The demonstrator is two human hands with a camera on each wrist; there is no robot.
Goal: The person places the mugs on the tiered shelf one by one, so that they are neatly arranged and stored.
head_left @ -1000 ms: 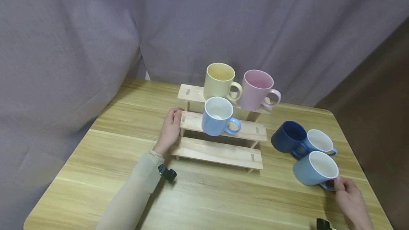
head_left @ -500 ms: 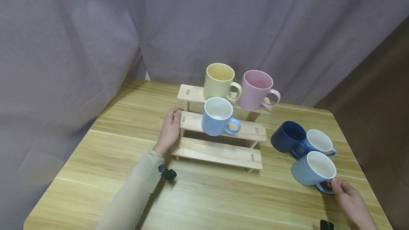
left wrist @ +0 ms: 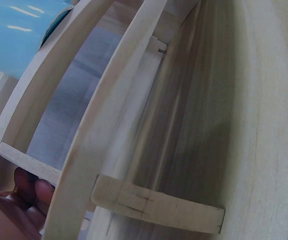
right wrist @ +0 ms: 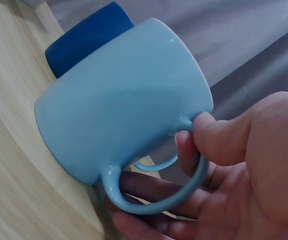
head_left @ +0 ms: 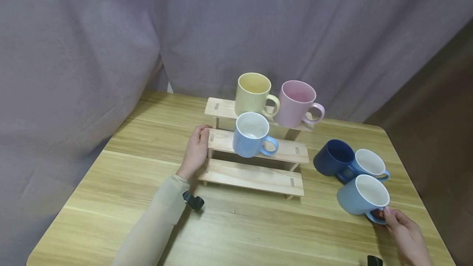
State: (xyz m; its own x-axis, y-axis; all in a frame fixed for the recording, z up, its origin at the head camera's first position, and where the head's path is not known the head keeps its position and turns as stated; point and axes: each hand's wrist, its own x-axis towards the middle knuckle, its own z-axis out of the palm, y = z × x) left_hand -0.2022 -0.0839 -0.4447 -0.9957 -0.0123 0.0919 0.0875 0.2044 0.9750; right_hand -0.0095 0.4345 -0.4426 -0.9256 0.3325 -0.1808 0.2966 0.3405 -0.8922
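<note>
My right hand (head_left: 406, 233) pinches the handle of a light blue mug (head_left: 356, 198) with a white inside. In the right wrist view, thumb and fingers curl about that handle, and the mug (right wrist: 119, 100) is upright, its base at the tabletop. At the left end of a three-step wooden rack (head_left: 255, 175), my left hand (head_left: 196, 151) grips the middle step's side. The left wrist view has its curled fingertips (left wrist: 34, 190) at the rack's side piece. A sky-blue mug (head_left: 247, 143) stands on the middle step. The top step bears a yellow mug (head_left: 251, 99) and a pink mug (head_left: 293, 108).
A dark blue mug (head_left: 329, 161) and another light blue mug (head_left: 369, 162) stand close behind the one in my right hand. The wooden table (head_left: 236, 233) runs back to grey curtains (head_left: 236, 24), with a brown curtain (head_left: 439, 106) along its right side.
My right hand and the light blue mug have shifted slightly left, mostly in the first half second. The left hand, the rack and the other mugs stay as they were.
</note>
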